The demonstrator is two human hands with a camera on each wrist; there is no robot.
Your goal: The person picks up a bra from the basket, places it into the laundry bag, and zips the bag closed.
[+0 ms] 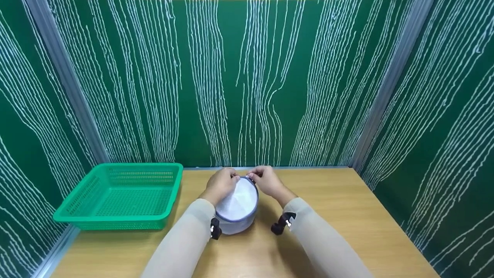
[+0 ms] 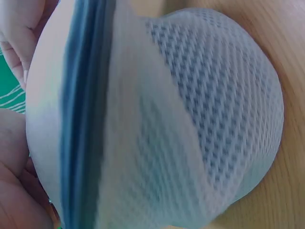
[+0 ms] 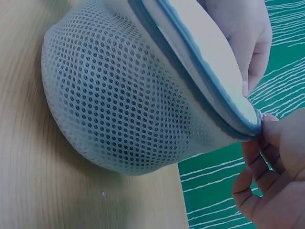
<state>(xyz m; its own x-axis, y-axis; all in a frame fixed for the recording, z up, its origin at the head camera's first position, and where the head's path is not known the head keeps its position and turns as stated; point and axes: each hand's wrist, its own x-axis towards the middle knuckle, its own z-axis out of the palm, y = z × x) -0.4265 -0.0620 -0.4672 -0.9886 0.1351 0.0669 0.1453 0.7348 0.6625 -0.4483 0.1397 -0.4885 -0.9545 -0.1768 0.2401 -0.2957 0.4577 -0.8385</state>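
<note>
A round white mesh laundry bag [image 1: 236, 202] stands on the table between both hands, its pale top facing up towards the head view. A blue-grey zipper [image 2: 86, 114] runs around the top edge, and honeycomb mesh [image 3: 114, 95] forms the bulging side. At the far rim, the left hand [image 1: 222, 184] holds the edge between thumb and fingers. Just right of it, the right hand [image 1: 269, 182] pinches the zipper's far end with thumb and forefinger; its other fingers are loosely curled in the right wrist view. The fingertips mostly cover the zipper pull.
To the left, a green plastic basket [image 1: 115, 223] with perforated walls stands on the wooden table [image 1: 347, 231]. Green panels [image 1: 239, 116] with white wavy lines rise behind the table and along both sides. Black wrist cameras [image 1: 283, 223] are strapped to the forearms.
</note>
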